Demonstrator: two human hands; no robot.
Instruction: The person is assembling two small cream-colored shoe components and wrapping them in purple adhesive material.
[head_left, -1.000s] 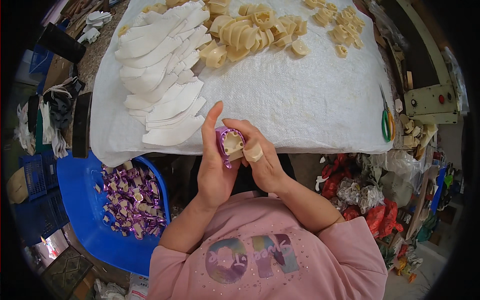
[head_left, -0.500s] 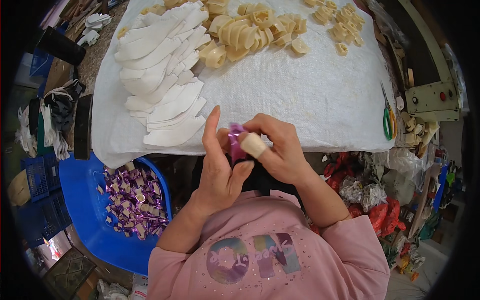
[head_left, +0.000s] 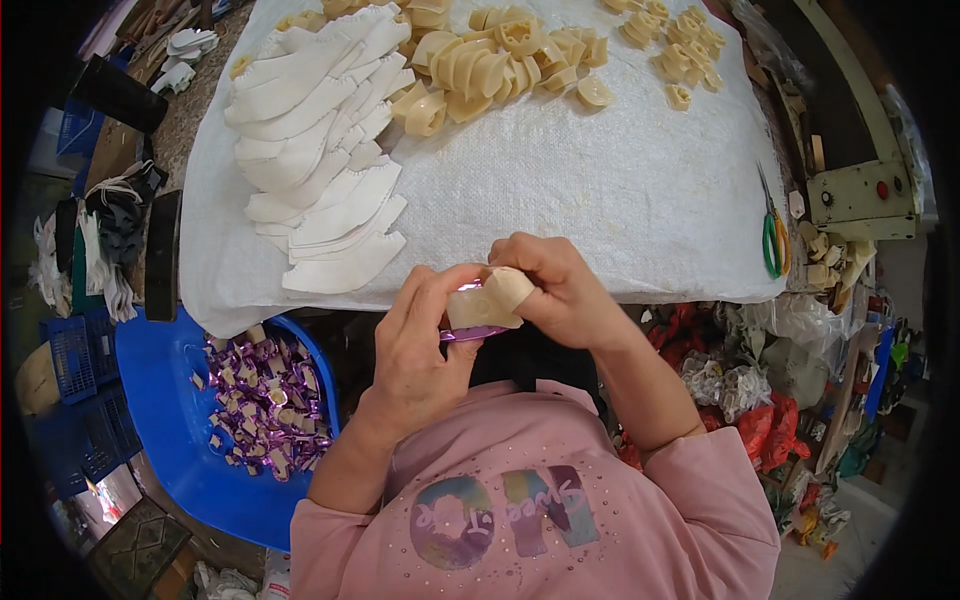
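Just beyond the table's near edge, a small shiny purple piece with a beige inner side [head_left: 466, 310] is held between both hands. My left hand [head_left: 415, 335] grips it from the left, fingers on top and thumb below, with the beige side showing. At its right end my right hand [head_left: 560, 295] is closed on it, the thumb wrapped in a beige finger cover [head_left: 510, 287]. The right fingertips are partly hidden behind that thumb. Similar purple and beige pieces [head_left: 268, 405] lie heaped in a blue plastic tub [head_left: 170, 440] at the left.
A white woven sheet [head_left: 560, 190] covers the table. On it lie overlapping white curved pieces [head_left: 310, 150], curled glossy beige pieces [head_left: 480, 65] and a smaller beige group [head_left: 688, 50]. Scissors [head_left: 774, 240] with green and orange handles rest near the right edge. Red plastic bags [head_left: 770, 430] sit below right.
The purple piece has turned from upright to lying level, so its beige side now shows. My left fingers have come down from outstretched and closed on it.
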